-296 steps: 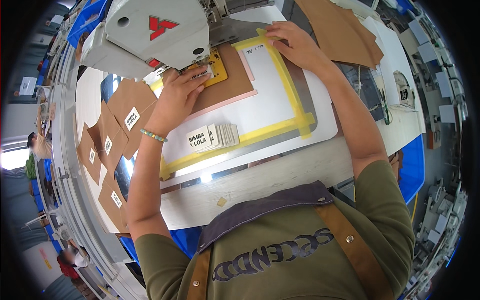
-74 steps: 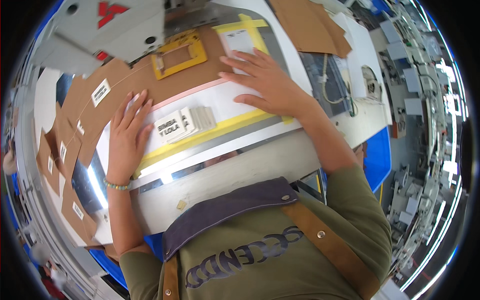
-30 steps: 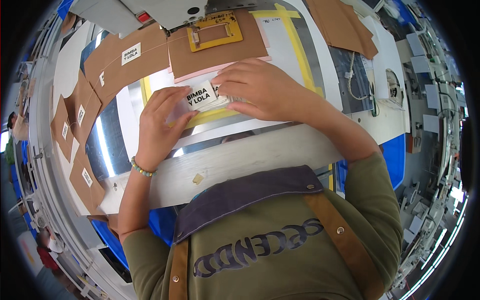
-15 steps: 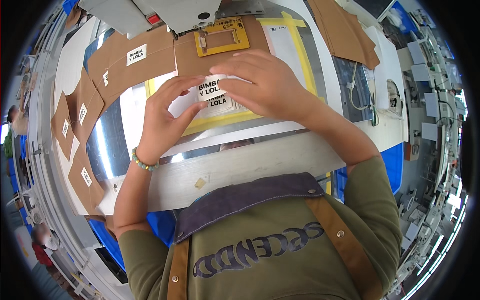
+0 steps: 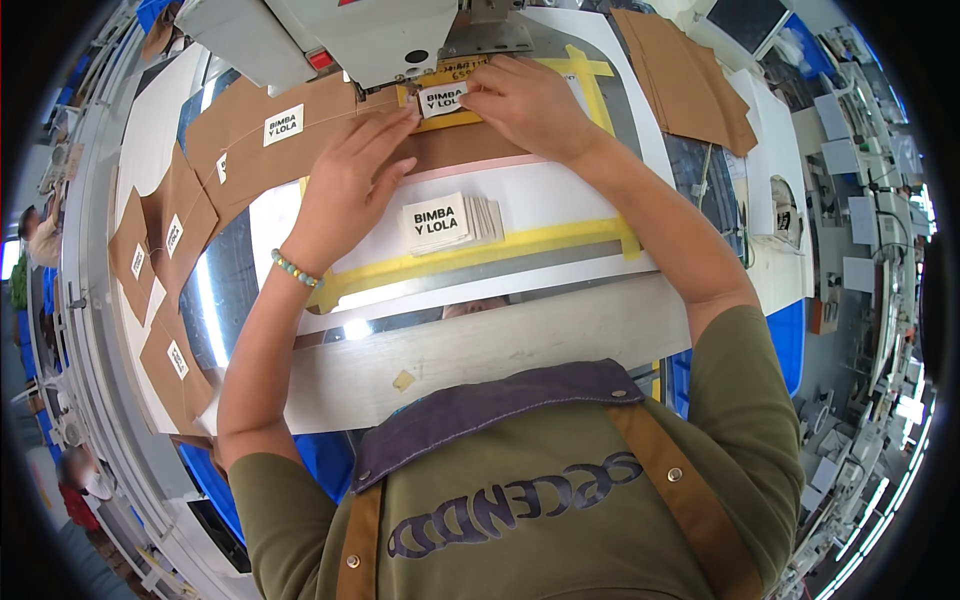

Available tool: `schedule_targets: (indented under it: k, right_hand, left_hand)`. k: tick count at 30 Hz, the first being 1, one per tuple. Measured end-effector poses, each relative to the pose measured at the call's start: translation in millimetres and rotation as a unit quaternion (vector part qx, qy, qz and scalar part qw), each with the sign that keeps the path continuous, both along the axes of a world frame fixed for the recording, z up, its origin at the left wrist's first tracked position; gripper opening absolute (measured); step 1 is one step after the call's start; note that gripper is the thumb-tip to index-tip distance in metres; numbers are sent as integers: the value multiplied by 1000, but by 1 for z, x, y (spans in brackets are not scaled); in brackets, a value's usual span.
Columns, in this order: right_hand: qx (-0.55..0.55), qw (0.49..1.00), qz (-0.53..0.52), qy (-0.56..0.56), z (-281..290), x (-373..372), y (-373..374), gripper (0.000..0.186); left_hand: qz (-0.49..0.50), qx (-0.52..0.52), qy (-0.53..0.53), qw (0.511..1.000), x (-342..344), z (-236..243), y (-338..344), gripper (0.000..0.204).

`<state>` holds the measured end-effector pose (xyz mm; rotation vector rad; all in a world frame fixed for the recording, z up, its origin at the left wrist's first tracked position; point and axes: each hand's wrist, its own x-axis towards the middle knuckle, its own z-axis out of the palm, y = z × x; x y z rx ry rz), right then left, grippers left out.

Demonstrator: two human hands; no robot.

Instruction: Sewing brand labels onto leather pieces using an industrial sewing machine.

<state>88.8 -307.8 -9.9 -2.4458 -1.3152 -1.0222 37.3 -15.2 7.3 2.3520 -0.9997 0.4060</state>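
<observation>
My right hand (image 5: 530, 110) pinches a white printed label (image 5: 440, 98) over the opening of a yellow template (image 5: 450, 121). Fingertips of my left hand (image 5: 355, 175) reach the template's left side by the label, its fingers extended and thumb apart. The template lies on a brown panel (image 5: 462, 150) under the head of a grey sewing machine (image 5: 370, 40); the needle area is partly hidden. A stack of white labels (image 5: 435, 222) lies nearer me on a white sheet (image 5: 540, 200) bordered by yellow tape (image 5: 550, 230).
Several brown panels with labels, joined by threads (image 5: 250, 140), lie along the left. A brown pile (image 5: 680, 90) lies at the back right, beside a white board (image 5: 790, 190). Blue bins (image 5: 785, 355) sit below the table's edge (image 5: 520, 310). Other people (image 5: 75, 480) are at the far left.
Half a second ago both hands were around the label stack. Both have moved up toward the machine, and a single label now sits at the template, pinched by my right hand.
</observation>
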Motion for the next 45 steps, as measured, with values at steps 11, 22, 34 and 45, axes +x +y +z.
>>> schedule_targets:
  k: [11, 22, 34, 45]
  right_hand:
    - [-65, 992, 14, 106, 6, -7, -12, 19]
    - [-155, 973, -53, 162, 8, -10, 3, 40]
    - [-49, 946, -10, 319, 6, -7, 9, 43]
    - [-57, 938, -15, 343, 18, -14, 13, 44]
  left_hand:
    - [-28, 143, -17, 989, 18, -16, -8, 54]
    - [-10, 88, 0, 996, 22, -19, -11, 50]
    - [26, 36, 55, 997, 16, -1, 14, 44]
    - [58, 105, -17, 993, 27, -13, 23, 45]
